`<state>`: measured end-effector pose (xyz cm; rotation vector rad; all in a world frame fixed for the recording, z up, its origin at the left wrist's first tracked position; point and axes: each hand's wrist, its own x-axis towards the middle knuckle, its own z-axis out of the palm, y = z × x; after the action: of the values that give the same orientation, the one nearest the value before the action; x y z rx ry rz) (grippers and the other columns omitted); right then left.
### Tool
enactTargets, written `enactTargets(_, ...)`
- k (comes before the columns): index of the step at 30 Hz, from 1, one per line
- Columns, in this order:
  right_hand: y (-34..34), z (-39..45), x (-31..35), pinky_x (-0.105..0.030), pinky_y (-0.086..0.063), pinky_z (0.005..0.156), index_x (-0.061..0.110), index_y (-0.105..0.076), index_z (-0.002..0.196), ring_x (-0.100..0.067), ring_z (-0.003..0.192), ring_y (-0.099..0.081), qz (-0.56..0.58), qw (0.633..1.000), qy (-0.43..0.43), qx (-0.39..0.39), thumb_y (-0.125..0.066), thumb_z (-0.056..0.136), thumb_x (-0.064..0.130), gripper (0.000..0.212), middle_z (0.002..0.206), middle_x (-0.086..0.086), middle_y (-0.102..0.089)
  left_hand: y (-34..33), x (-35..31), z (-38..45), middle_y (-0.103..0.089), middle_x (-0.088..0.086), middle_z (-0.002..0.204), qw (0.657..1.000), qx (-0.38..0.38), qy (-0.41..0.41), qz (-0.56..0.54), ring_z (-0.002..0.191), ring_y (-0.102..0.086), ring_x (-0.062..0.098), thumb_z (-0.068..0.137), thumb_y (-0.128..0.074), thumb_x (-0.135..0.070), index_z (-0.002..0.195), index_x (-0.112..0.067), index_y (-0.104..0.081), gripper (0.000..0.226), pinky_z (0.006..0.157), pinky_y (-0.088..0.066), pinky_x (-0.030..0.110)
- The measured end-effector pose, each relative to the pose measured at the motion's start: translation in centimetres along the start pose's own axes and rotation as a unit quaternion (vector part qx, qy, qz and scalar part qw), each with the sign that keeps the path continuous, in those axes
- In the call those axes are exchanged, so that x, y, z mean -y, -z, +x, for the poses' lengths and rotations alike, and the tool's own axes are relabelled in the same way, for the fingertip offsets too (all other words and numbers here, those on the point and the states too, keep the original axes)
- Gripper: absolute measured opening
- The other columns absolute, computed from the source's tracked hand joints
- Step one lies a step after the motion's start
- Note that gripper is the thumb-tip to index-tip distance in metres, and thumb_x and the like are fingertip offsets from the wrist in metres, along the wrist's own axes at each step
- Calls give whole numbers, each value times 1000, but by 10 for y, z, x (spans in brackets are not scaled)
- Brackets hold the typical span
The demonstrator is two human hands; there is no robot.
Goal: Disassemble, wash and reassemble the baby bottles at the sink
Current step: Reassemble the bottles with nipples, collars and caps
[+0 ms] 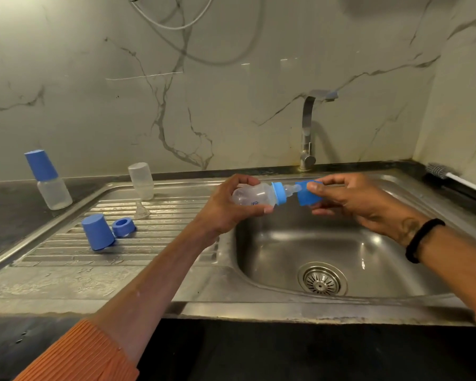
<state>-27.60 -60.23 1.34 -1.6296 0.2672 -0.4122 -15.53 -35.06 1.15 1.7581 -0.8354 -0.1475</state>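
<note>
My left hand [226,204] grips a clear baby bottle [254,195] lying sideways over the sink basin [341,243]. Its blue collar ring [280,192] and clear teat [291,188] point right. My right hand [341,195] holds a blue cap [307,194] just off the teat's tip. On the draining board [162,215] stand an upturned clear bottle body [142,181], a loose clear teat [141,211], a blue cap [97,231] mouth down and a blue collar ring [123,227]. A capped bottle [48,178] stands on the dark counter at the left.
A steel tap [308,133] rises behind the basin, with no water running. A bottle brush [451,177] lies on the counter at the right, by the marble wall. The drain strainer [322,280] sits in the basin floor.
</note>
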Motion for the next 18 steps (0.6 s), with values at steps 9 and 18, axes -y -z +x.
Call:
enactTargets(9,9,3,-2,-35,-65,80,0,-62,130,-33,105,-75,143,987,-17,75,-73,82,8,50,119,-21,-74,0,1,1,-69,2,114,998,8,12,-55,96,-68,17,66,-96,-32,117,-28,-67,58,82,-61,30)
enactTargets(18,1,4,-7,-38,-63,88,5,-67,129,-29,117,-70,76,989,43,117,-81,75,8,56,127,-15,-71,-4,2,-1,-66,9,119,999,20,17,-41,104,-67,25,63,-97,-31,114,-22,-68,59,92,-60,52)
